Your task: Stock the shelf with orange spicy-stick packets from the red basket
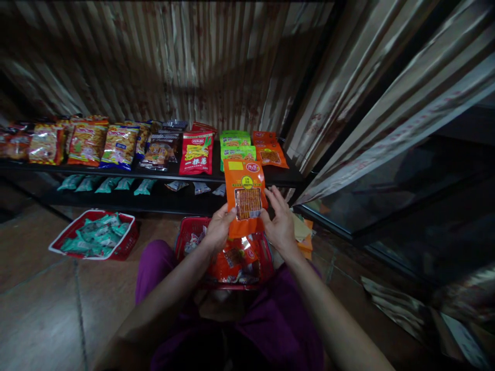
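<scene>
Hands (219, 226): both grasping orange packet (245, 178) by sides;
Red basket (232, 286): contents partly hidden;
Shelf (288, 176): left end cut off; front edge beyond packet.

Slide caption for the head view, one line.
Left hand and right hand hold a flat orange plastic snack packet above a red plastic basket.

Both forearms (170, 299) reach fwd, angled in twd ea. other, L hand (218, 228) & R hand (281, 225) approx. lvl, slightly apart, thumbs inward, R fingers (277, 199) loosely bent.
</scene>
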Motion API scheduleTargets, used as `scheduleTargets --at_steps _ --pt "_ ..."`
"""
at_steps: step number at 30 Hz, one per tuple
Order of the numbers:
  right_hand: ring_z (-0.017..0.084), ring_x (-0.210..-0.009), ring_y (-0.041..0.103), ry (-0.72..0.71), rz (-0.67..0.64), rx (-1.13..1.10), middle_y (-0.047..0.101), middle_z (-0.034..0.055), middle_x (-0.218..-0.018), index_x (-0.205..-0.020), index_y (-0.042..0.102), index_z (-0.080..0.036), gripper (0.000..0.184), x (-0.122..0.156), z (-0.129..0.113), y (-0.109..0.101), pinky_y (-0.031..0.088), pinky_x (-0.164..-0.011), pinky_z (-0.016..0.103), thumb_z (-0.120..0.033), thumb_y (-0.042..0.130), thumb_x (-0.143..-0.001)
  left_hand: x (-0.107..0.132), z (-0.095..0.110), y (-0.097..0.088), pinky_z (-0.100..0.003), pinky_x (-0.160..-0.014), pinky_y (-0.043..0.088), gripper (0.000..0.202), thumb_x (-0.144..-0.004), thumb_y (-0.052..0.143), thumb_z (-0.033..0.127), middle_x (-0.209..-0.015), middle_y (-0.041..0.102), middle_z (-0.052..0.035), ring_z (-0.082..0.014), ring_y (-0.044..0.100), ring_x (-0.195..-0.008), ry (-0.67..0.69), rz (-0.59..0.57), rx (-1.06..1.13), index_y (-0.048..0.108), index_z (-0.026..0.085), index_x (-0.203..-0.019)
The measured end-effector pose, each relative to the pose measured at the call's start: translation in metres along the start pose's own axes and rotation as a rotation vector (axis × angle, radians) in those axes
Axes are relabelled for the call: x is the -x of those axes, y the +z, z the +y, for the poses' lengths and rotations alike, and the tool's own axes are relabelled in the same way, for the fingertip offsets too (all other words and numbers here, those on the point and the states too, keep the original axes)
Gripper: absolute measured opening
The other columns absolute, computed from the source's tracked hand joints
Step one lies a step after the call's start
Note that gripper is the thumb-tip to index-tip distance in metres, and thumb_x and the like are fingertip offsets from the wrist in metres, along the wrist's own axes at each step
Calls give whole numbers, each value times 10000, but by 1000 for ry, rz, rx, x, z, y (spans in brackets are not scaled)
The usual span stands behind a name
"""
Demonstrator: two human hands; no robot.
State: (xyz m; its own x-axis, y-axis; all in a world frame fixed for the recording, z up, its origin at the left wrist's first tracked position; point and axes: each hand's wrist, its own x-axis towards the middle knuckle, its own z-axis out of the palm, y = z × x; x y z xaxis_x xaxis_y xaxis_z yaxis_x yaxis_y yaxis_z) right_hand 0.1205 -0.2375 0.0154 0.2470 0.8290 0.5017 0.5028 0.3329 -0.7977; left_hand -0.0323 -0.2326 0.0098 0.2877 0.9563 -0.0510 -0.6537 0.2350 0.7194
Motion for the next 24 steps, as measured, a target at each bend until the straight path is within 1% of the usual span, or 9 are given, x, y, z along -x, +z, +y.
scheduleTargets --at_steps 2,5,8,11,13,16,18,22,24 --pt "221 -1329 333 -69 -33 46 452 -17 -1393 -1199 577 -317 425 3 -7 3 203 -1123 455 -285 568 -775 3 -3 1 -356 -920 455 339 -719 679 325 -990 699 -56 -238 617 -1007 46 -15 -53 643 187 -1027" --pt "208 -1300 383 -58 -106 -45 485 9 -1368 -1214 576 -294 403 7 -18 9 229 -1120 409 -318 559 -811 8 -6 2 -329 -931 440 287 -756 637 335 -1021 687 -50 -238 596 -1033 115 15 -195 660 185 -1001" --pt "203 -1283 411 91 -185 -266 492 20 -1364 -1230 564 -276 447 12 -27 16 262 -1107 369 -370 603 -795 15 -8 2 -352 -980 405 277 -780 601 311 -1117 657 -45 -264 539 -1124 188 47 -349 662 206 -1028" --pt "197 -1287 409 249 -277 -469 490 8 -1366 -1273 514 -281 554 19 -30 23 297 -1090 342 -390 660 -750 24 -12 3 -354 -1097 267 335 -768 597 230 -1284 562 -32 -258 406 -1272 288 42 -481 646 237 -1100" --pt "196 -1267 433 305 -302 -526 519 5 -1338 -1271 506 -284 580 25 -29 28 325 -1072 333 -387 684 -730 31 -16 4 -351 -1137 175 395 -738 604 170 -1335 515 -42 -255 344 -1318 331 48 -561 637 233 -1126" --pt "186 -1158 536 380 -255 -588 614 1 -1217 -1189 560 -289 459 34 -22 36 387 -1023 316 -408 653 -756 38 -23 3 -377 -1149 122 498 -706 606 132 -1388 453 -74 -271 287 -1348 377 37 -719 593 204 -1199" --pt "182 -1068 593 480 -191 -656 661 -2 -1129 -1110 602 -291 371 37 -16 39 446 -959 305 -434 629 -769 42 -27 0 -402 -1148 122 535 -707 613 151 -1419 408 -91 -285 268 -1355 412 15 -827 562 191 -1239" --pt "187 -919 655 725 -18 -769 718 -1 -952 -922 666 -259 291 36 -8 38 527 -809 285 -422 709 -685 46 -25 -6 -448 -1123 210 443 -745 593 220 -1393 440 -108 -294 342 -1314 465 8 -1045 594 187 -1187" --pt "191 -850 671 799 11 -832 727 7 -893 -864 676 -226 301 32 -9 35 541 -772 292 -396 757 -629 46 -20 -9 -451 -1101 264 384 -787 528 219 -1386 449 -104 -265 379 -1291 497 27 -1202 598 179 -1163"
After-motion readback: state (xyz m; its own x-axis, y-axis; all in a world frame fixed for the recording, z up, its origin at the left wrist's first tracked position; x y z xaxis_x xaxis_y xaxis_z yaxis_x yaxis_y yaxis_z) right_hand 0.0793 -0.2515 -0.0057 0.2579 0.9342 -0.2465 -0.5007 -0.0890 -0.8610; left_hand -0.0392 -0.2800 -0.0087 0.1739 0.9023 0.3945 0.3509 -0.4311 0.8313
